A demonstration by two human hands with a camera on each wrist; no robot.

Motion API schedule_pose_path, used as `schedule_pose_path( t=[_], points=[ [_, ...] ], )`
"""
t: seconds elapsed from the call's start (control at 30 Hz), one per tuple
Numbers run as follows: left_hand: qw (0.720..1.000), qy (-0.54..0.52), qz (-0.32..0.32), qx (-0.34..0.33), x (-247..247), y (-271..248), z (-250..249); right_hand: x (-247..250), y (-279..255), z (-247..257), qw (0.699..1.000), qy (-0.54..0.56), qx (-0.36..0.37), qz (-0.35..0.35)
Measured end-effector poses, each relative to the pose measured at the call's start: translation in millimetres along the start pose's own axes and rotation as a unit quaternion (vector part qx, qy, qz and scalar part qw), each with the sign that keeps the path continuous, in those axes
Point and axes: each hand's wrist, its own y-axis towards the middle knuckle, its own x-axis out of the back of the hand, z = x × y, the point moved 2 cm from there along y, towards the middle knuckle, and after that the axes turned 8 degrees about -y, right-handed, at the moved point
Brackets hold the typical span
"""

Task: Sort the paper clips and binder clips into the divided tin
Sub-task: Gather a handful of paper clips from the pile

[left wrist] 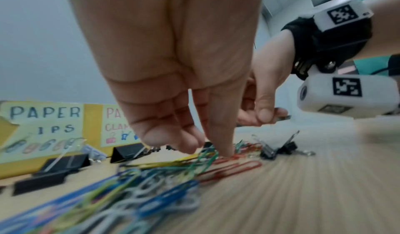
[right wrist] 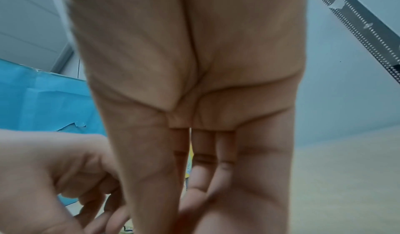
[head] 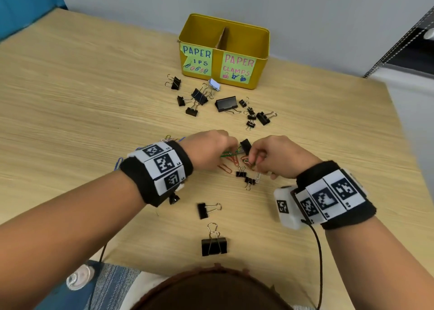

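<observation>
Divided tin [head: 244, 51]: yellow, toward the surface's far edge, labels facing the person so each kind has its compartment.

Binder clips [head: 199, 96]: scattered before the tin and toward the near edge.

Paper clips [left wrist: 164, 174]: tangled mid-surface.

Left hand [head: 209, 150]: fingers curled, gathering paper clips from the tangle.

Right hand [head: 277, 156]: grip pinching a clip, apparently teasing it free.

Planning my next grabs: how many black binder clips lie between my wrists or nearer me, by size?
Small black binder clips: 2
Medium black binder clip: 1
Large black binder clip: 1
Total: 4
</observation>
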Motion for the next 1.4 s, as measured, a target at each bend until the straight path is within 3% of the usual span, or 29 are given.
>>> schedule_pose_path(
  t=[0.17,0.33,0.4,0.5,0.6,0.67,0.77,0.9,1.0,1.07,1.17,1.3,1.4],
  points=[
    [0.997,-0.004,0.044,-0.060,-13,5,-23,3,4,-14,0.998,-0.011,-0.057,-0.035],
    [0.993,-0.008,0.100,-0.062,-25,-4,-29,-2,2,-15,0.995,-0.073,-0.065,-0.006],
    [0.996,-0.007,0.072,-0.055,-20,-5,-27,-7,3,-7,0.995,-0.089,-0.034,0.004],
    [0.999,0.023,-0.005,-0.024,-6,-5,-17,-7,5,1,0.999,-0.025,-0.002,0.026],
    [0.996,0.080,-0.026,0.016,3,-7,-5,0,13,-1,0.998,-0.034,0.000,-0.055],
    [0.996,0.087,-0.003,0.021,2,-7,0,1,18,0,0.993,-0.067,0.009,-0.096],
    [0.995,0.089,0.042,0.012,-5,-6,1,-3,32,4,0.987,-0.141,0.024,-0.079],
    [0.981,0.126,0.147,0.033,-14,-10,2,8,45,-8,0.978,-0.144,-0.028,-0.150],
    [0.983,0.119,0.135,0.019,-9,-15,3,14,39,-15,0.973,-0.141,-0.056,-0.173],
    [0.987,0.109,0.118,0.023,-4,-17,5,15,33,-16,0.973,-0.146,-0.062,-0.165],
    [0.989,0.103,0.098,0.031,-2,-18,5,9,25,-9,0.982,-0.149,-0.064,-0.098],
    [0.994,0.075,0.073,0.017,-6,-11,-1,-10,24,7,0.988,-0.149,-0.008,-0.031],
    [0.987,0.116,0.110,0.011,-8,-10,1,-8,26,15,0.991,-0.123,0.004,-0.052]
  ],
)
